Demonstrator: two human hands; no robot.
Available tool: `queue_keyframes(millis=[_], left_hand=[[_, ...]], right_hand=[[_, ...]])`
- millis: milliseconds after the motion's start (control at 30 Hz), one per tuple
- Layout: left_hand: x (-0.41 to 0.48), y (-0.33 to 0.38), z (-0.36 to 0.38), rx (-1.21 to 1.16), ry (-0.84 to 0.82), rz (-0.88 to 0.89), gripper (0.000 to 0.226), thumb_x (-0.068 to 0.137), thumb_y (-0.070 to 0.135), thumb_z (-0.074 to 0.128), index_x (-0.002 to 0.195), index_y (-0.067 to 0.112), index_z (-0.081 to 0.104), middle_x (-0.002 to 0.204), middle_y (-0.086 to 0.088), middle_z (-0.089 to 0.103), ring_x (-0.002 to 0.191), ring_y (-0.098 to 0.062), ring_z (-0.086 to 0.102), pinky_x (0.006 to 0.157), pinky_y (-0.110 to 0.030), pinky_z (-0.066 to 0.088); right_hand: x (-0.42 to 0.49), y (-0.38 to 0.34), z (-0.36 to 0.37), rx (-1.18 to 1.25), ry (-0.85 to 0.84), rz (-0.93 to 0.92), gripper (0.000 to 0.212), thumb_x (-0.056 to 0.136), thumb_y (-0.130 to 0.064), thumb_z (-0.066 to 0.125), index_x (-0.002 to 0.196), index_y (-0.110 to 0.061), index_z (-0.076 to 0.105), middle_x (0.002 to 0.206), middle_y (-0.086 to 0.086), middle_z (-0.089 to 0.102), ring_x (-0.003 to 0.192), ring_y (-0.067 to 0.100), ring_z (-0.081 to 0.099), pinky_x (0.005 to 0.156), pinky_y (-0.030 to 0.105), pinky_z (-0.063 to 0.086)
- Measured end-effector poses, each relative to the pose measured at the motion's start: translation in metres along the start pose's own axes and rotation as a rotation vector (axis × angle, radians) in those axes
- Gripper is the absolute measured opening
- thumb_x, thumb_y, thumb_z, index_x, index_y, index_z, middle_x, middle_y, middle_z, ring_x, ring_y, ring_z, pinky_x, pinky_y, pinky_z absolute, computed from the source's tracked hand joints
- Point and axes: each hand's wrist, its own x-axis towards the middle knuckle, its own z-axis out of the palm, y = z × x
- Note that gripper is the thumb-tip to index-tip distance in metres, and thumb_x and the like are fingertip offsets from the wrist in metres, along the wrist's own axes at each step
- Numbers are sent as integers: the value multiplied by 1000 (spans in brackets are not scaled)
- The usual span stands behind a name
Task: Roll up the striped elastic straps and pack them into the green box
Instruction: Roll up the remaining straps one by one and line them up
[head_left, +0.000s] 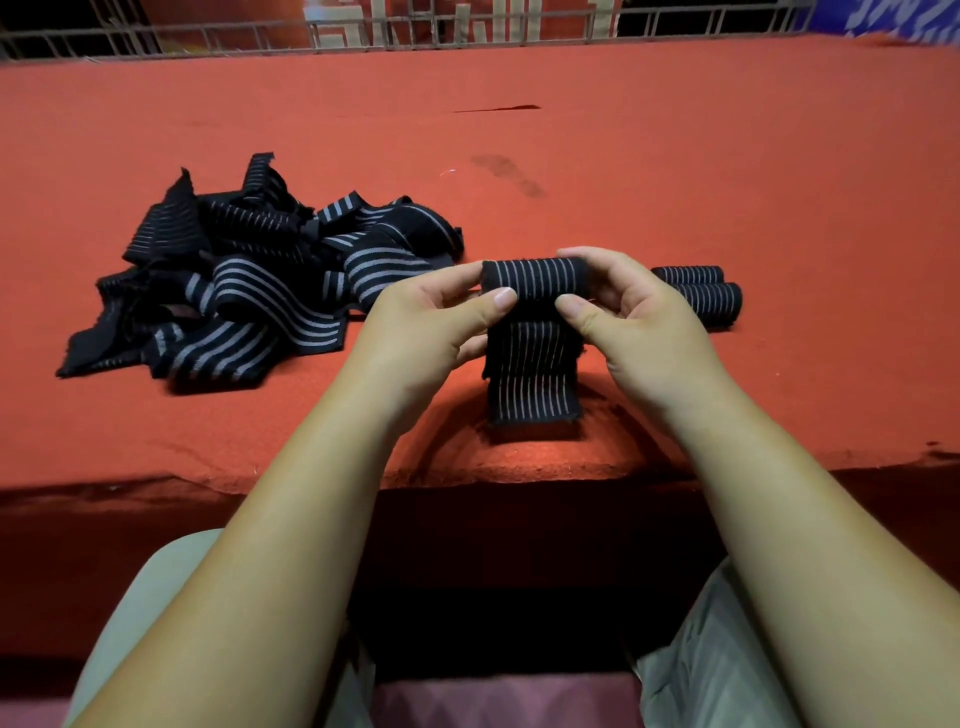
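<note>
A black strap with thin pale stripes is partly rolled and held a little above the table near its front edge. My left hand pinches the roll's left end, and my right hand pinches its right end, thumbs on the near side. The strap's loose tail hangs down onto the red cloth. Two finished rolls lie side by side just right of my right hand. A tangled pile of unrolled striped straps lies to the left. No green box is in view.
The table is covered in red felt with a dark smudge and a slit farther back. A metal railing runs along the far edge. My knees show below the table's front edge.
</note>
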Motion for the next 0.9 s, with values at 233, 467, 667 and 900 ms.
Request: queue_keyframes(millis=[233, 467, 667, 900], left_hand=[[7, -4, 4, 48, 84, 55, 45, 96, -2, 75, 133, 23, 73, 122, -10, 79, 117, -29, 76, 95, -37, 62], [6, -15, 29, 362, 218, 154, 36, 97, 19, 78, 133, 24, 78, 119, 11, 81, 116, -3, 74, 106, -42, 59], [8, -16, 59, 255, 186, 80, 27, 105, 12, 69, 130, 13, 77, 110, 3, 83, 102, -13, 80, 94, -39, 66], [26, -12, 83, 13, 128, -47, 28, 99, 4, 75, 126, 10, 71, 117, -32, 73, 106, -37, 79, 89, -41, 67]], right_hand=[[1, -7, -9, 58, -9, 100, 28, 104, -22, 70, 132, -26, 69, 108, -2, 82, 101, 14, 76, 85, 35, 57], [-1, -3, -25, -61, 60, 62, 28, 106, -15, 65, 132, -27, 66, 111, -6, 81, 105, 6, 75, 92, 28, 56], [-7, 3, -39, -286, 84, 33, 31, 107, -22, 60, 138, -27, 63, 118, -13, 77, 114, -1, 69, 105, 31, 52], [-9, 8, -70, -238, 119, 78, 30, 100, -36, 65, 129, -43, 62, 117, -10, 75, 108, 13, 74, 102, 50, 57]])
